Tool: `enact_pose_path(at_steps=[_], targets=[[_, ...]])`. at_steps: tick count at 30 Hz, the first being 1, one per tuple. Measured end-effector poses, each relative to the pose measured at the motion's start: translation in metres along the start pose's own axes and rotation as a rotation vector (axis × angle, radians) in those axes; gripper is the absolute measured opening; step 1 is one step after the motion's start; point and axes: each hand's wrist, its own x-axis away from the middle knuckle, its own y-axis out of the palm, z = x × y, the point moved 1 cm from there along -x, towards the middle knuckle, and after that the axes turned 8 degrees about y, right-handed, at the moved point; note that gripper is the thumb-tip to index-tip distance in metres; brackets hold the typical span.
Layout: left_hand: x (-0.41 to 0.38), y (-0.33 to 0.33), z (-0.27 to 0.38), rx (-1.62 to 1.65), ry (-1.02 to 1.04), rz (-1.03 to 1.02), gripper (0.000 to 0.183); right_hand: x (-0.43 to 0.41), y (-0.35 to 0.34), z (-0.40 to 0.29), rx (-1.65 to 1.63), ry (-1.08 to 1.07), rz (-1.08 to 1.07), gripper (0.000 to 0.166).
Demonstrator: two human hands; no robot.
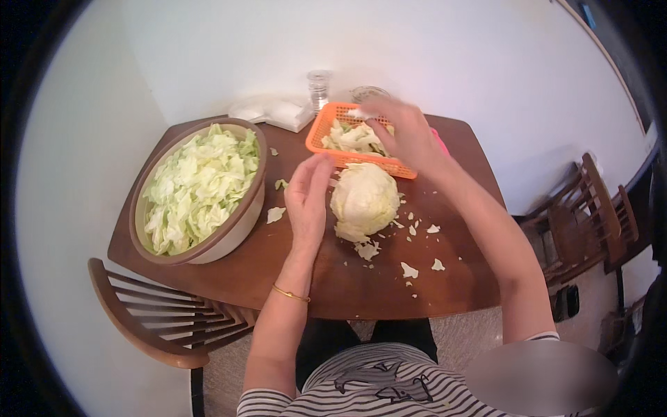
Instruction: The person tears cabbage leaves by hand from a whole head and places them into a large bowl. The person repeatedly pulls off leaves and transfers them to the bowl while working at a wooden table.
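Note:
A peeled head of cabbage (365, 199) rests on the wooden table in front of me. My left hand (308, 195) is just left of it, fingers raised and close together; whether it grips anything is unclear. Over the right part of an orange plastic basket (363, 160) is my right hand (398, 127), slightly blurred, with a whitish piece (358, 113) by its fingertips. Whether the hand holds that piece cannot be told. Cabbage pieces (354, 138) lie in the basket. To the left, a large brown-rimmed tub (261, 187) is heaped with torn cabbage leaves (200, 190).
Small cabbage scraps (409, 270) are scattered over the dark wooden table (365, 297). Behind are a white plastic packet (284, 115), a clear container (319, 88) and a glass dish (369, 93), near the wall. A wooden chair (130, 333) stands at the lower left.

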Motion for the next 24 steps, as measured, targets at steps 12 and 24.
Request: enact_pose_path(at_steps=[12, 24], targets=[[0.005, 0.001, -0.011, -0.545, -0.138, -0.354, 0.081, 0.085, -0.021, -0.031, -0.058, 0.727, -0.426, 0.051], [0.002, -0.001, -0.021, -0.310, -0.236, -0.250, 0.078, 0.116, -0.006, -0.024, -0.931, 0.804, -0.381, 0.036]])
